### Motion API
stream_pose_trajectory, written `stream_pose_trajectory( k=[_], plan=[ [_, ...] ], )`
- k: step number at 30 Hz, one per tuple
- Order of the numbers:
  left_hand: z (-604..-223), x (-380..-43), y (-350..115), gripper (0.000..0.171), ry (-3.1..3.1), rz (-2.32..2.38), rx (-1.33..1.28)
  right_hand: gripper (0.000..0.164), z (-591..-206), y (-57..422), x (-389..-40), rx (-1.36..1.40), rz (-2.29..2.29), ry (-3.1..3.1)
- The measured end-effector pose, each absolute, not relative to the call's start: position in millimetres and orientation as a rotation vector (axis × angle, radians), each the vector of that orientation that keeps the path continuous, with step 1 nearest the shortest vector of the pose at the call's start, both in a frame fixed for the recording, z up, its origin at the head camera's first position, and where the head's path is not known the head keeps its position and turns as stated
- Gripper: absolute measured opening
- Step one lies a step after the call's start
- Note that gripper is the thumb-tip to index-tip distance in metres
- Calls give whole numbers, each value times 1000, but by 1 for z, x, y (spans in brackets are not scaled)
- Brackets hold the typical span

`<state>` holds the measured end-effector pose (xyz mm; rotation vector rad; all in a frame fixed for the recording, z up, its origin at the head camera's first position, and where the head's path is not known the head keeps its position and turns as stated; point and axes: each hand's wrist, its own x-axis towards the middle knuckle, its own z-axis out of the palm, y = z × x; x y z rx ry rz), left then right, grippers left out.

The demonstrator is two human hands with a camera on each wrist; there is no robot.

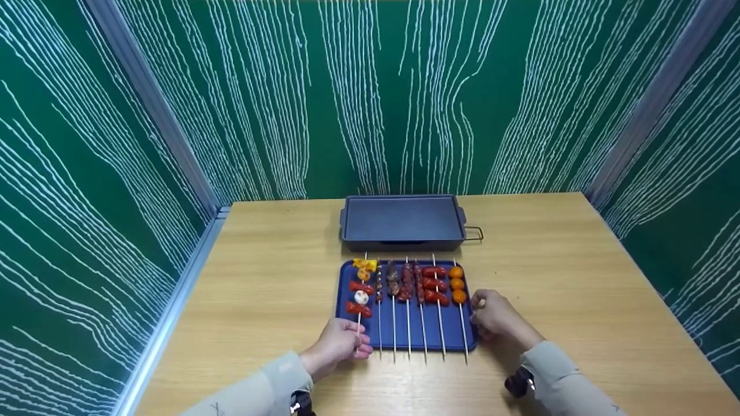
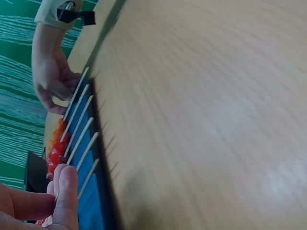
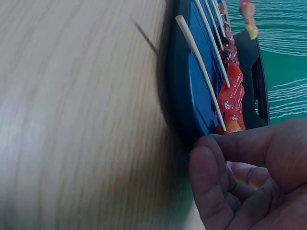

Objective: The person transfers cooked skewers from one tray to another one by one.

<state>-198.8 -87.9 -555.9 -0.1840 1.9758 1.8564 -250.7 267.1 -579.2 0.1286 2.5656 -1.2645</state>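
My left hand pinches the bare stick end of a mixed skewer, which carries red pieces, a white round slice and yellow-orange pieces. In the right wrist view its tip shows raised above the other food. At the right side of the blue tray, my right hand grips the rim between thumb and fingers. Several more skewers lie side by side on the tray: dark meat skewers, a red sausage-like skewer and one with orange balls. Their sticks poke out over the near rim.
Behind the tray stands a dark rectangular grill pan with a wire handle on its right. Everything rests on a wooden table. Green walls with white wavy lines enclose its back and sides.
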Motion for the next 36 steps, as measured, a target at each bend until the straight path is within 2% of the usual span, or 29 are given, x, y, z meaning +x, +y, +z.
stream_pose_trajectory(
  k=[16,22,28,34,36],
  plan=[
    [-565,-210,-91,35,1919,1853,-290,18,-578,268,-251,130,-1280,2545],
    [-565,-213,-94,22,2011,1796,-289,18,-578,269,-250,132,-1273,2542],
    [-563,-220,-99,12,2361,1501,-165,17,-578,270,-249,127,-1284,2551],
    [-569,-227,-105,17,2491,1365,-7,17,-577,268,-247,124,-1295,2561],
    [-585,-233,-107,23,2518,1349,41,17,-578,268,-247,130,-1288,2562]
  ],
)
